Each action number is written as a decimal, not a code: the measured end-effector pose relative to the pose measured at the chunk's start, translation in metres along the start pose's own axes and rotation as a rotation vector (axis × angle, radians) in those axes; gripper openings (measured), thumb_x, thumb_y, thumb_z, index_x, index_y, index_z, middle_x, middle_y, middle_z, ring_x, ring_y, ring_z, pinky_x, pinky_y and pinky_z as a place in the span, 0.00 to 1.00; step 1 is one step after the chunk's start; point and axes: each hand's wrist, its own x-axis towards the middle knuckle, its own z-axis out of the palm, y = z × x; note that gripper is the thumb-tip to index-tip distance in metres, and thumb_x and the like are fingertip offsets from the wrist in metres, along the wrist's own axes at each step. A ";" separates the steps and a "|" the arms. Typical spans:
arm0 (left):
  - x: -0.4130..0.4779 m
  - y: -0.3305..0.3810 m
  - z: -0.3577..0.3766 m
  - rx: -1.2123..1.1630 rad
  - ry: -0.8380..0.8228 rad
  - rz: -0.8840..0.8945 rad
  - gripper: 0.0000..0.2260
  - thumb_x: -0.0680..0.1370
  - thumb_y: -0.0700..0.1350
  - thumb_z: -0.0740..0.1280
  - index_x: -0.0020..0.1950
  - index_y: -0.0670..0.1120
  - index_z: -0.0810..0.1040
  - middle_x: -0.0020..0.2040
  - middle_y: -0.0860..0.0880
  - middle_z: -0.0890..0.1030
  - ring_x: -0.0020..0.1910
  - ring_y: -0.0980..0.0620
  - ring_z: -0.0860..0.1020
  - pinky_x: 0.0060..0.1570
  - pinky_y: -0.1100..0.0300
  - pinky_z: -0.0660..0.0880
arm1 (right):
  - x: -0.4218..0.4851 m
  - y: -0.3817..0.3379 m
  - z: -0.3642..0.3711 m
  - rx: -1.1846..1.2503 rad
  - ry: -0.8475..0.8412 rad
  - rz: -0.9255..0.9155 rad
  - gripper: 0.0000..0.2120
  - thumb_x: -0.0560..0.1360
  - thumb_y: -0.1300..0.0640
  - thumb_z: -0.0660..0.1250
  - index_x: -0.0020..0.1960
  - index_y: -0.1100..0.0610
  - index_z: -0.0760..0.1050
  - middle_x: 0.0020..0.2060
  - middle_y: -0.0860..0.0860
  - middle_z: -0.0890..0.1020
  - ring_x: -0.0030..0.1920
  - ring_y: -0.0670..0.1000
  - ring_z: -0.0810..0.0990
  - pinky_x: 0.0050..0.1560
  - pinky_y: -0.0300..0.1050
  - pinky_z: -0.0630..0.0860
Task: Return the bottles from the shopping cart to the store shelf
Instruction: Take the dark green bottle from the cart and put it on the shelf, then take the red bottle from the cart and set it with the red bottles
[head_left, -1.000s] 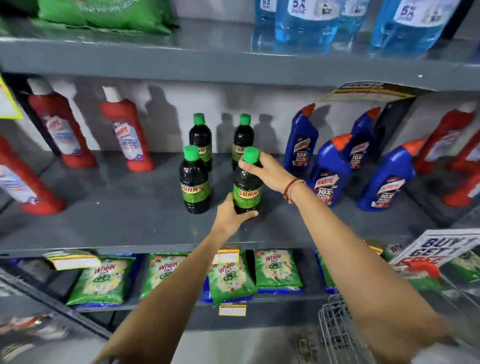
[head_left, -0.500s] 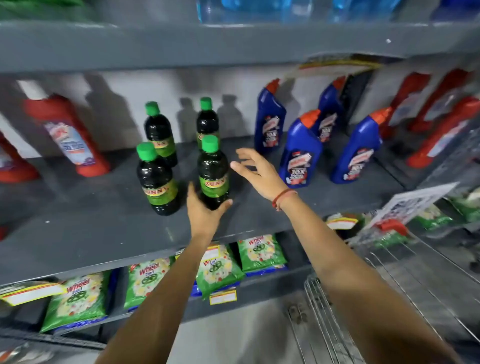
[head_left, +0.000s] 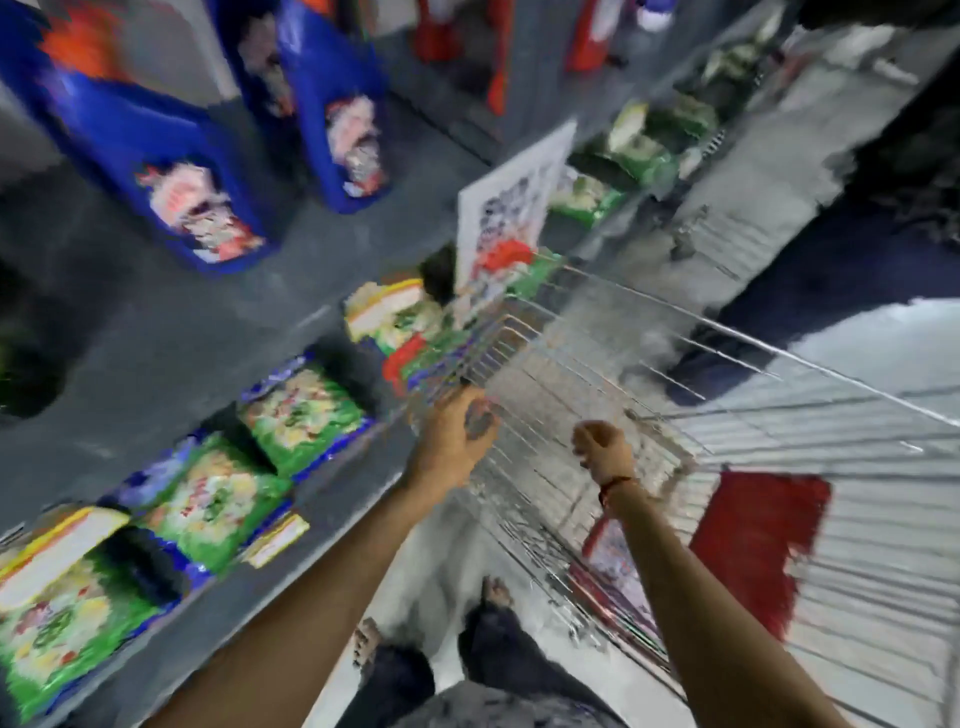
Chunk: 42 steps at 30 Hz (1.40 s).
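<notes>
The view is heavily blurred. My left hand (head_left: 457, 431) hovers at the near corner of the wire shopping cart (head_left: 675, 322), fingers loosely curled and holding nothing. My right hand (head_left: 602, 447), with a red thread on its wrist, hangs over the cart's basket, fingers bent downward and empty. A red item with a label (head_left: 753, 540) lies inside the cart; I cannot tell what it is. A dark bottle (head_left: 26, 364) shows as a smear on the grey shelf (head_left: 156, 322) at the far left edge.
Blue cleaner bottles (head_left: 171, 171) stand on the shelf at upper left. Green packets (head_left: 301, 410) fill the shelf below. A white promo sign (head_left: 509, 197) sticks out beside the cart. My feet (head_left: 493, 592) are on the pale floor between shelf and cart.
Both hands have left the dark bottle on the shelf and swung down and right to the cart. My head has turned the same way, so the bottle row has slid out to the left.
</notes>
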 end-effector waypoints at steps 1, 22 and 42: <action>0.005 0.000 0.020 0.028 -0.105 -0.032 0.11 0.72 0.35 0.69 0.53 0.35 0.76 0.48 0.42 0.78 0.43 0.53 0.76 0.38 0.76 0.72 | -0.002 0.030 -0.015 -0.017 0.012 0.133 0.12 0.74 0.62 0.64 0.34 0.51 0.77 0.33 0.55 0.78 0.32 0.51 0.75 0.30 0.43 0.75; 0.063 -0.074 0.291 0.459 -0.810 -0.388 0.12 0.77 0.41 0.62 0.58 0.38 0.75 0.59 0.40 0.78 0.58 0.42 0.76 0.58 0.53 0.72 | 0.029 0.196 0.006 0.235 0.308 0.944 0.20 0.70 0.44 0.68 0.51 0.60 0.76 0.50 0.61 0.82 0.49 0.60 0.81 0.49 0.51 0.79; 0.080 -0.077 0.300 0.031 -0.815 -0.926 0.16 0.80 0.53 0.54 0.59 0.44 0.72 0.57 0.50 0.74 0.58 0.50 0.71 0.66 0.49 0.64 | 0.037 0.211 -0.008 0.502 0.049 0.725 0.25 0.58 0.57 0.80 0.50 0.57 0.71 0.52 0.56 0.82 0.50 0.57 0.81 0.54 0.55 0.79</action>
